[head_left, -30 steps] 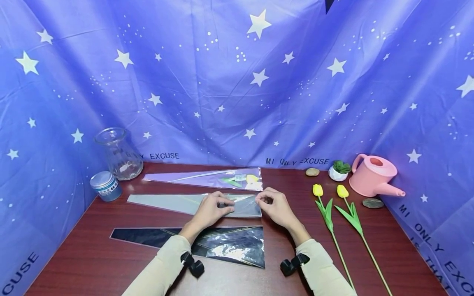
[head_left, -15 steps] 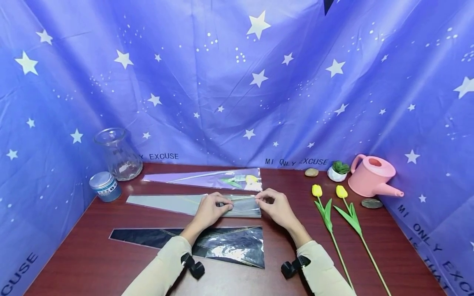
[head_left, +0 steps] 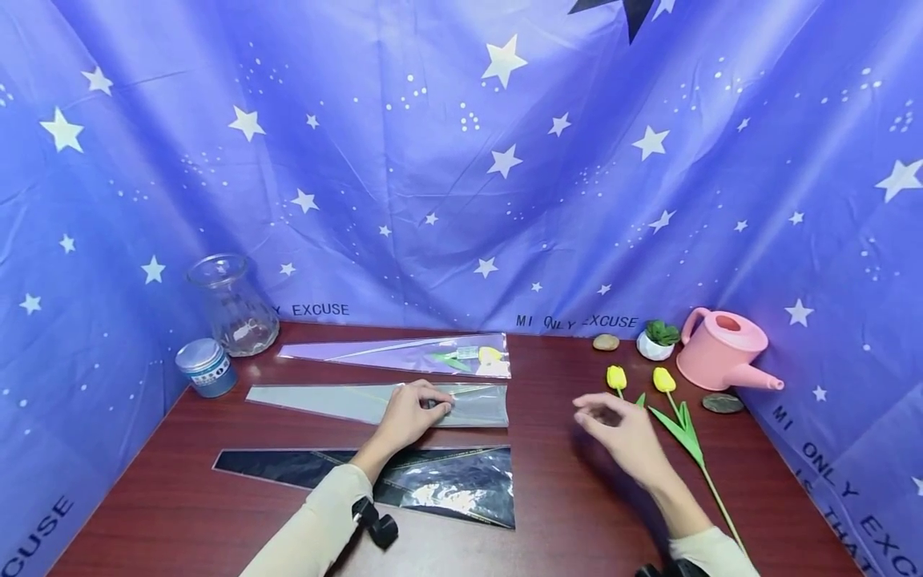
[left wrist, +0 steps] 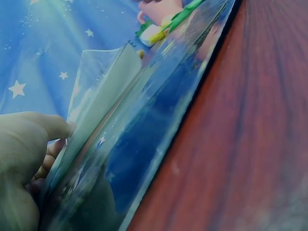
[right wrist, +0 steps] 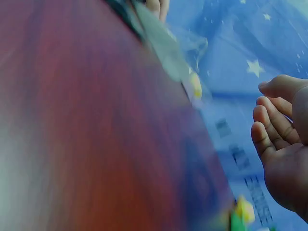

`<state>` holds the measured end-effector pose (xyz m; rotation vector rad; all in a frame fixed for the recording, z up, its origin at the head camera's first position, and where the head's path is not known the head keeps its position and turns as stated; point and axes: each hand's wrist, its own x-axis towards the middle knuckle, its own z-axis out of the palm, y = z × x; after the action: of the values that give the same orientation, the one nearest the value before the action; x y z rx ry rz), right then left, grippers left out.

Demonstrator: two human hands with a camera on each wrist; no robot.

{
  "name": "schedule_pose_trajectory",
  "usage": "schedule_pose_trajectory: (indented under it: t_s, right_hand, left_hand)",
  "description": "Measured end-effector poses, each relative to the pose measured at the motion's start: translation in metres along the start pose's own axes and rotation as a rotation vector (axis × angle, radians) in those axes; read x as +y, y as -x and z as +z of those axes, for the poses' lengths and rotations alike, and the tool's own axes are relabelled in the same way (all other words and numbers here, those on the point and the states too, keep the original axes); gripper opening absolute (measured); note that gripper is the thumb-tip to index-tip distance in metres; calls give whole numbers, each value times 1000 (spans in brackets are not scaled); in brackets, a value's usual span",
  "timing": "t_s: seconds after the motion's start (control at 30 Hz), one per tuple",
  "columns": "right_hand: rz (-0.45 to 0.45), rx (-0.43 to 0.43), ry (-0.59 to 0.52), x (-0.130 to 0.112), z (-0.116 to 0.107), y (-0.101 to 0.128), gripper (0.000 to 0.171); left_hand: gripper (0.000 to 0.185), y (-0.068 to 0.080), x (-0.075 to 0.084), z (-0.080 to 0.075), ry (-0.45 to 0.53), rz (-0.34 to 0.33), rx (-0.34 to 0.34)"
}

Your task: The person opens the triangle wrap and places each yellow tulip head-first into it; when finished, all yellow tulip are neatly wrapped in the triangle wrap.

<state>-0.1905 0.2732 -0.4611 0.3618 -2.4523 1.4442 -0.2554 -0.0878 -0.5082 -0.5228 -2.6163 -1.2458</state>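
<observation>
In the head view, the grey flower sleeve (head_left: 310,397) lies across the table, its wide end to the right. My left hand (head_left: 411,415) pinches its upper layer between thumb and fingers; the left wrist view shows that clear film (left wrist: 98,79) raised at the wide end. My right hand (head_left: 629,441) hovers to the right of the sleeve, fingers loosely bent and holding nothing. Near it lie two yellow tulips: the closer tulip (head_left: 616,377) is largely hidden behind the hand and forearm, while the farther tulip (head_left: 665,380) shows its leaves and stem.
A purple sleeve (head_left: 375,355) with a tulip at its wide end lies behind; a black sleeve (head_left: 454,485) lies in front. At back left stand a glass vase (head_left: 241,316) and blue jar (head_left: 207,373). A pink watering can (head_left: 721,353), potted succulent (head_left: 657,343) and stones line the right.
My right hand has left the grey sleeve's wide end and moved right to the tulips. The left hand stays on the sleeve.
</observation>
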Motion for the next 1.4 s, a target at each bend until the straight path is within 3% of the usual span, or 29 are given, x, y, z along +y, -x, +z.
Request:
schedule_pose_trajectory:
  t_s: [0.27,0.53,0.87,1.07,1.4]
  right_hand:
    - [77,39,18,14,-46,45,25]
    - [147,80,99,25,-68,78,28]
    - [253,97,241,37,-70,91,30]
    - [197,103,298,43,-63,89,30]
    - [142,158,456,42,-57,86,21]
  left_hand:
    - [8,0,0,0,23,10,17]
    - [7,0,0,-1,11,33,8]
    - [9,0,0,-1,30,4,-23]
    - [9,1,-1,-2,26,22,0]
    - [8,1,0,-1,19,-12,-24]
